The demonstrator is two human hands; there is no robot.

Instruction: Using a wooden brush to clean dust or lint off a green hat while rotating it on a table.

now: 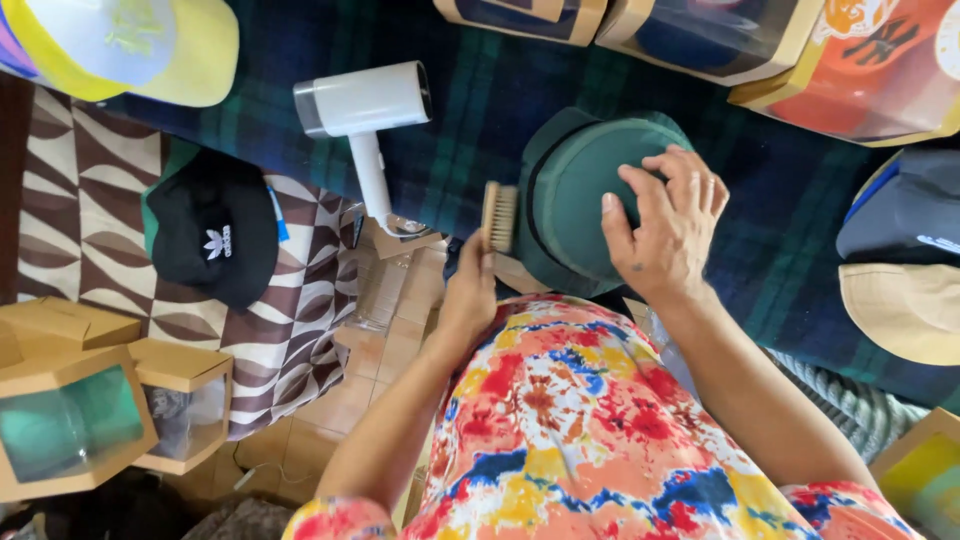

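A dark green cap [570, 195] lies on a dark plaid blanket [480, 130] in front of me. My right hand [665, 225] rests on its crown, fingers spread and pressing down. To the left of the cap, my left hand [470, 290] grips a small wooden brush [499, 215]. The brush is held upright, with its bristles close to the cap's left edge. My colourful tie-dye shirt [590, 420] fills the bottom middle of the view.
A white hair dryer [365, 110] lies left of the cap. A black cap [215, 230] sits on a brown patterned cloth, and a yellow and white cap [120, 45] lies at top left. Windowed cardboard boxes [70, 415] stand at lower left, more boxes [700, 30] along the top. A navy and tan cap [905, 250] lies right.
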